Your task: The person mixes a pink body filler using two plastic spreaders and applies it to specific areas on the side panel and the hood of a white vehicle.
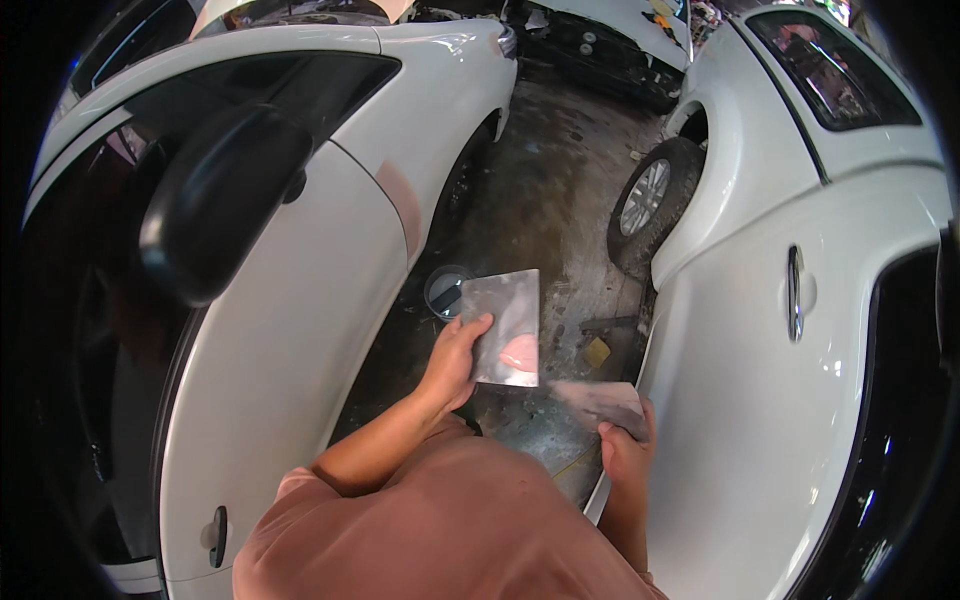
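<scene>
My left hand point(452, 362) grips a flat grey rectangular plate point(500, 315) by its left edge, thumb on top. A lump of pink putty point(521, 353) lies near the plate's lower right corner. Lower and to the right, my right hand point(628, 452) is closed on a thin flat putty spreader point(605, 400), whose face looks pinkish grey. The spreader's left end is blurred and sits just apart from the plate. On the left white car, a pink patch point(400, 200) covers part of the front fender by the door seam.
White cars flank me: a door point(270, 330) with a black mirror point(225, 205) at left, another door point(750, 390) at right. A round container point(447, 290) stands on the floor beyond my left hand. A yellowish block point(597, 351) lies near the right car's wheel point(650, 200).
</scene>
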`<act>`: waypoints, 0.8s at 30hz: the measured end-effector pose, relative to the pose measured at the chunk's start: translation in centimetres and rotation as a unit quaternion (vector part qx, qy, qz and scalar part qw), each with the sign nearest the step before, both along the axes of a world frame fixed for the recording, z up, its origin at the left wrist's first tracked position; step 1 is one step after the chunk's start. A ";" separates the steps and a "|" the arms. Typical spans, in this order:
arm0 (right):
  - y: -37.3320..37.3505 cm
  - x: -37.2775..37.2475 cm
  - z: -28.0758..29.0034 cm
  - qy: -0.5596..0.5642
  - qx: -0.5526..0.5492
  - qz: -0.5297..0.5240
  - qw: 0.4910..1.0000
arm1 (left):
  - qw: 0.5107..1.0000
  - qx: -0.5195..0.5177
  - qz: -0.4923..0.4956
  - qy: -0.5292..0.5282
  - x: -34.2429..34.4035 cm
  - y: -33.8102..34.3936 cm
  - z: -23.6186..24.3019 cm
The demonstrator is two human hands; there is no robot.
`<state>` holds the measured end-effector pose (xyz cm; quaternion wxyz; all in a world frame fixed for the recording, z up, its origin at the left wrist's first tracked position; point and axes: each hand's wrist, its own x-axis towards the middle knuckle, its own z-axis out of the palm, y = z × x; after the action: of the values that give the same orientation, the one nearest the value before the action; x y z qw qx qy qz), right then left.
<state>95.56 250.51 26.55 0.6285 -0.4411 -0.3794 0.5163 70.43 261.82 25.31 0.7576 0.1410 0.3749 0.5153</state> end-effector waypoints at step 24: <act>35.2 -0.4 -1.3 -0.598 0.198 0.160 0.760 | 0.946 0.094 0.309 0.033 -2.1 22.7 5.2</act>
<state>95.20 285.69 25.24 0.2558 -0.4586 -0.8369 0.1542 68.32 284.51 30.49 0.5314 0.1057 0.3746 0.7524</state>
